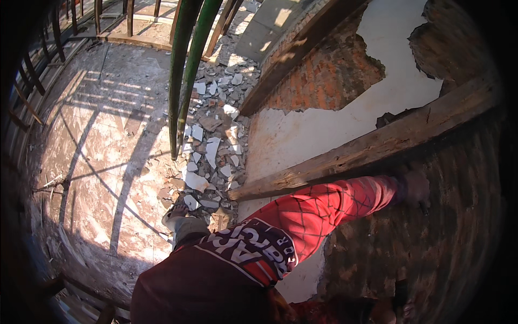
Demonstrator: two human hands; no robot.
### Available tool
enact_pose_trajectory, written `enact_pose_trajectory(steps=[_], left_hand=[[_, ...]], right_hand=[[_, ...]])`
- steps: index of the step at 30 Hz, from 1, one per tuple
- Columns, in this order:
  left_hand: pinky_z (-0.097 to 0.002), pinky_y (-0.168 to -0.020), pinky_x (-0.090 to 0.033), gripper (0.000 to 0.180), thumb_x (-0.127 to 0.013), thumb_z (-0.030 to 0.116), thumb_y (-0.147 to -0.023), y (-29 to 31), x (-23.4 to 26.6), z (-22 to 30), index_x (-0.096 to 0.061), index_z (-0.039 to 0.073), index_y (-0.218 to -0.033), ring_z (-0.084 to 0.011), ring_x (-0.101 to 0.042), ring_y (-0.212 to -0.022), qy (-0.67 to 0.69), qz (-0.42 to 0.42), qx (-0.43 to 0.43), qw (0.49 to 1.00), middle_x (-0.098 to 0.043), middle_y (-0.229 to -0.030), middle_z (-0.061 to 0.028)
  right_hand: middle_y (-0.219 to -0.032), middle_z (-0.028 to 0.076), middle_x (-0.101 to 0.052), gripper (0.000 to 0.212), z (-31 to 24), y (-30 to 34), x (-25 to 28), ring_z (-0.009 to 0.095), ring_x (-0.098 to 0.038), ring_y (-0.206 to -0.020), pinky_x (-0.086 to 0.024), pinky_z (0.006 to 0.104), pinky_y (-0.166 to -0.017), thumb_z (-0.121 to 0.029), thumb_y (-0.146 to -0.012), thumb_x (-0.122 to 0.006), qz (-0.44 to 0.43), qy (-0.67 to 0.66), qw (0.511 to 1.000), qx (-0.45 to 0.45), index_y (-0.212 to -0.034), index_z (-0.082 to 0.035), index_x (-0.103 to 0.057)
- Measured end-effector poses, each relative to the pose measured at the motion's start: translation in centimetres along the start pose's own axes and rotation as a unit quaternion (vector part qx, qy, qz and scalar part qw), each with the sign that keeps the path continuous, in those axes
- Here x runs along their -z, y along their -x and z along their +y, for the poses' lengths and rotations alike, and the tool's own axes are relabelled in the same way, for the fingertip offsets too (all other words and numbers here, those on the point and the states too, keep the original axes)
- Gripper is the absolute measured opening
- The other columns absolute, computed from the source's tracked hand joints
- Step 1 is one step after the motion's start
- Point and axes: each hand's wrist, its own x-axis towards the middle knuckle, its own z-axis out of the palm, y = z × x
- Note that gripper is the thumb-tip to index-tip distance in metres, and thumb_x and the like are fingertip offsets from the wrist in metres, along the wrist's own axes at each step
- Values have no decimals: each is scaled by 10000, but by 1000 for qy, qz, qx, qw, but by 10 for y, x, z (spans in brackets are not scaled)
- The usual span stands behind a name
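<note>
My left arm reaches out to the right in a red checked sleeve. At its end my left hand (415,189) is against or close to the dark, stripped wall (399,243), just below a slanting wooden beam (372,146). Shadow and blur hide how its fingers lie. Low at the right, by the bottom edge, my right hand (384,312) is closed around a dark, handle-like piece (400,294) that stands upright. Its far end is lost in the dark. White plaster (302,135) still covers part of the wall, with ragged edges around bare brick (329,75).
Broken plaster and tile pieces (211,151) lie in a heap along the wall's foot. My foot (175,213) stands beside them. Two green poles (186,75) rise in front. A second beam (302,54) leans on the wall. A barred wooden railing (113,38) borders the dusty floor (108,135).
</note>
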Motion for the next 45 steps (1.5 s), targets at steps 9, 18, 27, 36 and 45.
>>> enact_pose_trajectory(steps=[9, 18, 27, 36, 45], left_hand=[[-425, -727, -524, 179, -617, 180, -677, 31, 1, -39, -705, 92, -805, -335, -652, -819, 13, -52, 40, 998, -680, -837, -130], [-430, -712, -528, 206, -582, 241, -727, 23, -8, -30, -689, 139, -870, -321, -653, -837, 96, -31, 14, 995, -667, -834, -114], [-439, -620, -524, 202, -567, 344, -774, -44, -47, 38, -597, 165, -864, -267, -647, -758, 57, 142, -33, 988, -616, -858, -71], [-431, -638, -511, 232, -643, 308, -707, 7, -35, 41, -595, 122, -838, -266, -635, -759, 128, 162, -53, 977, -600, -810, -83], [-434, -627, -508, 197, -671, 226, -610, 17, -28, 25, -614, 147, -782, -276, -638, -733, 147, 176, -61, 971, -606, -751, -58]], right_hand=[[-645, 33, -438, 431, -128, 66, -97, 149, -451, -460, -395, 331, -394, -492, -933, -497, -181, -187, 723, -640, -955, -62, -479], [-579, 76, -482, 598, -99, 6, -32, 216, -446, -425, -437, 385, -438, -659, -904, -352, 21, -265, 860, -435, -971, -108, -573], [-601, 1, -375, 461, -118, 21, -94, 109, -352, -463, -376, 255, -441, -547, -949, -410, 58, -17, 860, -507, -807, -111, -457], [-623, 10, -387, 397, -131, 6, -5, 125, -381, -506, -352, 245, -465, -462, -981, -401, -27, 16, 890, -455, -854, -89, -451], [-807, 33, -438, 408, -127, -31, 17, 165, -445, -644, -415, 318, -634, -474, -968, -419, 36, -248, 938, -241, -993, -70, -473]])
